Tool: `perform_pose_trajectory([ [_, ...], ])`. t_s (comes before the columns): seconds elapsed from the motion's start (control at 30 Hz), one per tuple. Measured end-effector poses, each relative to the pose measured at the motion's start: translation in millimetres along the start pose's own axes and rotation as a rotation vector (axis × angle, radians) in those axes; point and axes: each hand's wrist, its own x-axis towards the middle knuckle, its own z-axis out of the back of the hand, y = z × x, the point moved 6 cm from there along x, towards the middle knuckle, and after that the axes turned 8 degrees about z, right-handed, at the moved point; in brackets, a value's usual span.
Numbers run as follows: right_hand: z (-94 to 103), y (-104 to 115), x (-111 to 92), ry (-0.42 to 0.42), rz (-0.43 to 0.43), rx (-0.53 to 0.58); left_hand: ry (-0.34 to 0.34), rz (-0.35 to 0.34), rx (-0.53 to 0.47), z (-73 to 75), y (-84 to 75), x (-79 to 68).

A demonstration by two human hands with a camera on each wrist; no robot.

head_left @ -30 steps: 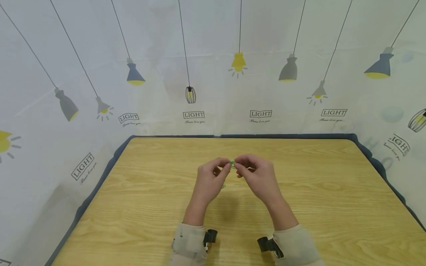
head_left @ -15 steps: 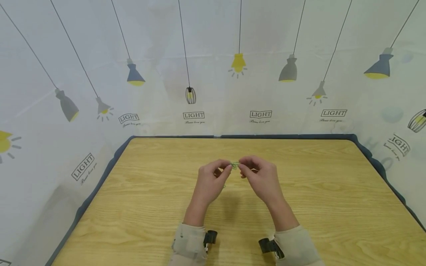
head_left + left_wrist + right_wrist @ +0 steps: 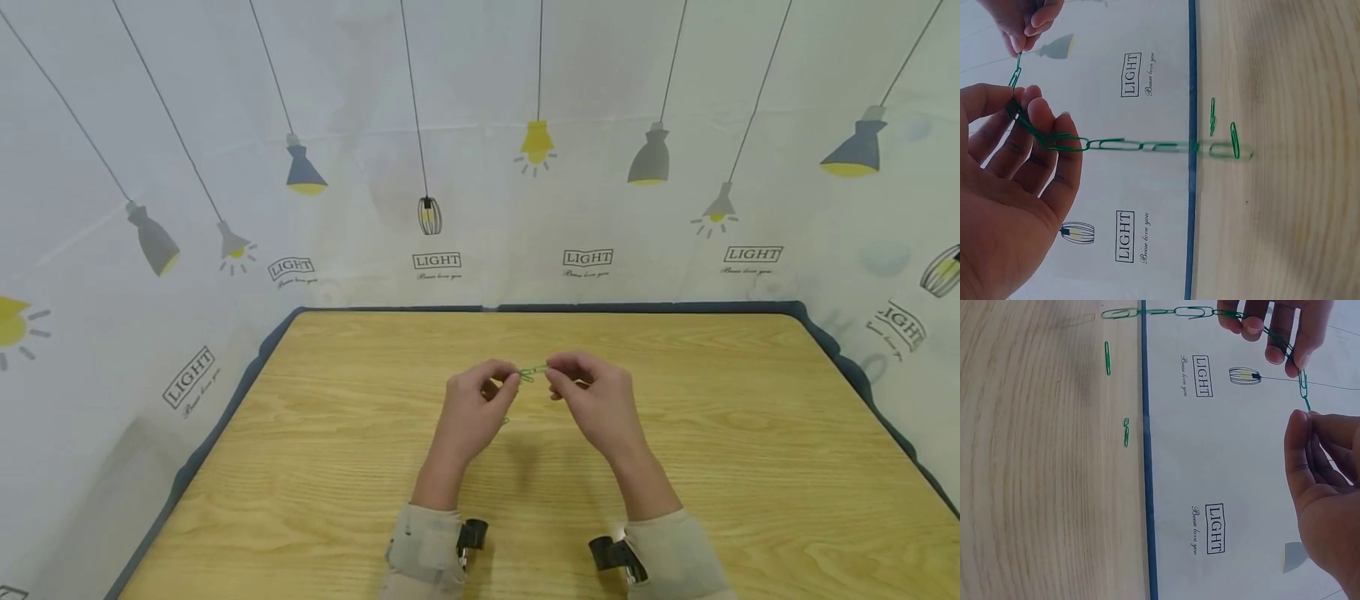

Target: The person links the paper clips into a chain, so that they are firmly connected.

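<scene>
Chain of green paper clips (image 3: 1116, 148) hangs in the air above a wooden table (image 3: 337, 400). The left hand (image 3: 472, 404) pinches it partway along, between thumb and forefinger; the right hand (image 3: 597, 404) pinches one end. On the table lie more green clips (image 3: 1107, 358). Beyond the table stands a pale wall (image 3: 495, 225) printed with lamps (image 3: 648, 158).
</scene>
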Motion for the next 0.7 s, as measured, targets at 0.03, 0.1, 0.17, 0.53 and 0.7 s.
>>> perform_pose_trajectory([
  [0.03, -0.2, 0.6, 0.1, -0.001, 0.001, 0.001, 0.008, 0.003, 0.003, -0.4, 0.0, 0.0],
  [0.1, -0.6, 2.5, 0.4, 0.000, 0.008, 0.007, 0.034, 0.009, 0.011, -1.6, -0.3, -0.2],
  [0.17, -1.6, 4.6, 0.7, 0.006, 0.018, 0.010, 0.061, 0.013, 0.020, -3.2, -1.2, -0.5],
  [0.53, -5.3, 15.0, 3.1, 0.032, 0.061, -0.022, 0.119, -0.008, 0.015, -7.5, -7.6, -0.9],
  [0.7, -5.8, 15.6, 3.9, 0.055, 0.074, -0.039, 0.074, -0.031, 0.006, -4.2, -8.6, 0.9],
])
